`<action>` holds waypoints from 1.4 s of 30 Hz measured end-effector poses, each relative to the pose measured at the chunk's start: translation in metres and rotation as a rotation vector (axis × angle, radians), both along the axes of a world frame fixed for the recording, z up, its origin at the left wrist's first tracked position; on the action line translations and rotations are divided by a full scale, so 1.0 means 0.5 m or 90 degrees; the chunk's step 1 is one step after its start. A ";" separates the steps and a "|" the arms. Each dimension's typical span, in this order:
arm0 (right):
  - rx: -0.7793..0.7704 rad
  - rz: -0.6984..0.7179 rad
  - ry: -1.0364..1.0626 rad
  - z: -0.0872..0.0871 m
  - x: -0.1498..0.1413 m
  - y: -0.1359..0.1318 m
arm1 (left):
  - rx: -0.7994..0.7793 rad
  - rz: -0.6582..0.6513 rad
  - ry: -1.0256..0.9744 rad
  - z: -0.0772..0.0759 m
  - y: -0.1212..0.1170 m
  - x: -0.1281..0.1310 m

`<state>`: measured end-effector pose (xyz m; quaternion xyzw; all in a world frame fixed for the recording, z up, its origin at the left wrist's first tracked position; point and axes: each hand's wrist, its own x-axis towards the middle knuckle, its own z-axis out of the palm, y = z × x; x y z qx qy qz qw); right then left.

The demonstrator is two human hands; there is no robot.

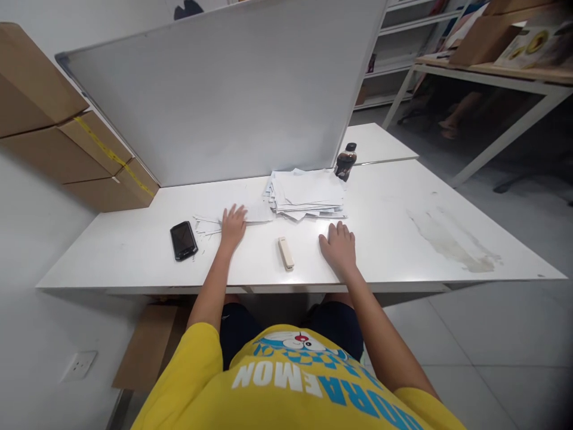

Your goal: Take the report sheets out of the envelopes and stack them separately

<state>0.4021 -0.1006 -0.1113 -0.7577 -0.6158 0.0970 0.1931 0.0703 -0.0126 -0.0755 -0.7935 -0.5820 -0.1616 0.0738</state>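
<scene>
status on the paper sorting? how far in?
Done: a few sheets lie spread apart by the phone. In hand: left hand flat on a sheet, right hand flat on bare table. Left: the main paper stack, untouched.

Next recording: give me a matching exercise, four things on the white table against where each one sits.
Things:
1. phone
2. stapler
3. bottle
4. paper stack

Places:
A. at the whiteboard's right end
B. between the two hands
C. outside the left hand
D. beyond the right hand, mid-table

Pairs: 1-C, 2-B, 3-A, 4-D
</scene>
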 end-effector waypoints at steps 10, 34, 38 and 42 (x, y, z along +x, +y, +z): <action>-0.015 -0.001 -0.008 0.006 0.000 -0.001 | -0.108 0.259 -0.026 -0.013 0.033 -0.002; -0.011 -0.002 -0.009 -0.001 -0.001 0.002 | -0.047 0.283 -0.052 -0.015 0.041 0.019; -0.001 -0.002 -0.010 -0.005 -0.002 0.003 | -0.032 0.279 -0.050 -0.018 0.047 0.020; 0.005 -0.001 -0.007 -0.009 -0.002 0.004 | -0.002 0.250 -0.143 -0.019 0.045 0.019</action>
